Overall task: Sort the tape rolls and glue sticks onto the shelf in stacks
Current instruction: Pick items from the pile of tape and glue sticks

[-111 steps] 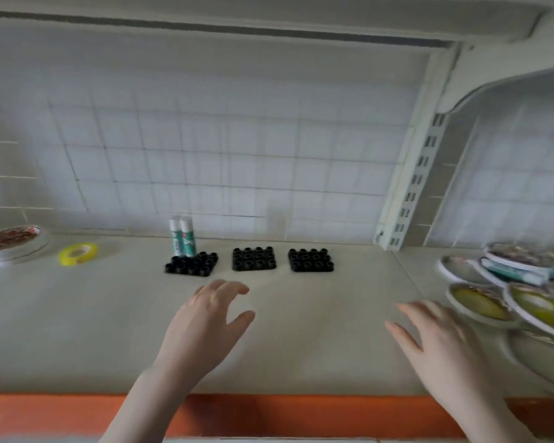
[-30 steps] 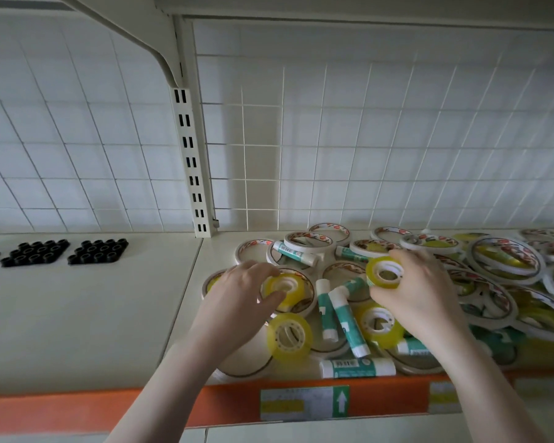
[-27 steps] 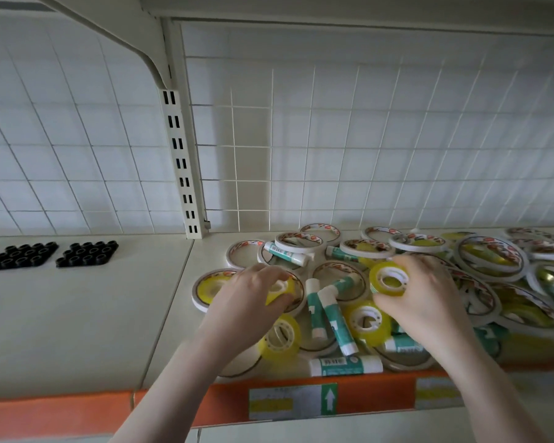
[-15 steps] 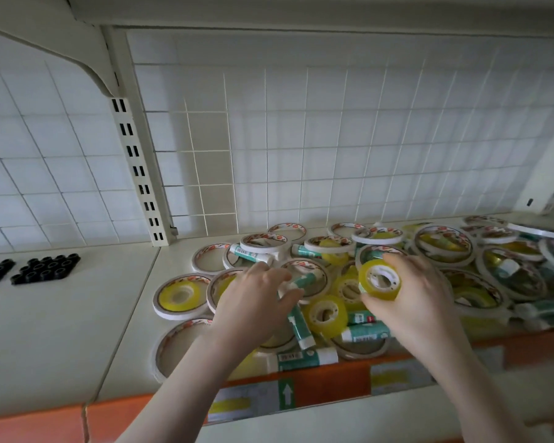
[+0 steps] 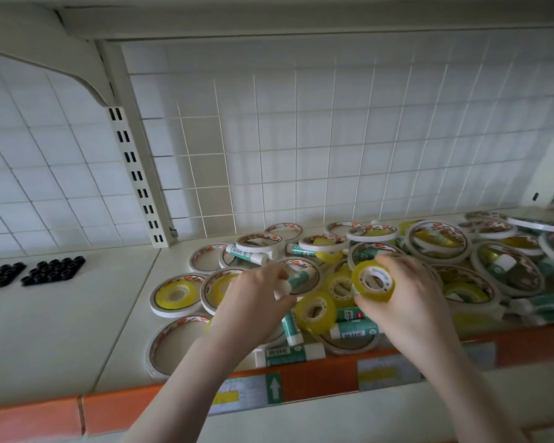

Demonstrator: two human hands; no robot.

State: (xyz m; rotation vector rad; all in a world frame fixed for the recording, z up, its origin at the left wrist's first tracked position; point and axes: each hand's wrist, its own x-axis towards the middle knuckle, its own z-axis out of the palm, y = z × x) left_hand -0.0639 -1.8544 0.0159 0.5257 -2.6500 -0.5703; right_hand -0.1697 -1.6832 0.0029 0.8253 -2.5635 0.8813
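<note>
A small yellow tape roll [image 5: 374, 280] is pinched by the right hand [image 5: 406, 302]; a glue stick [image 5: 296, 279] is held by the left hand [image 5: 253, 302]. Both look light and hard (best held by the sides).

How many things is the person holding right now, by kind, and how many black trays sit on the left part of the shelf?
Glue stick, in the left hand: 1
Yellow tape roll, in the right hand: 1
Black trays, one cut off by the picture's edge: 2
Total: 4
</note>
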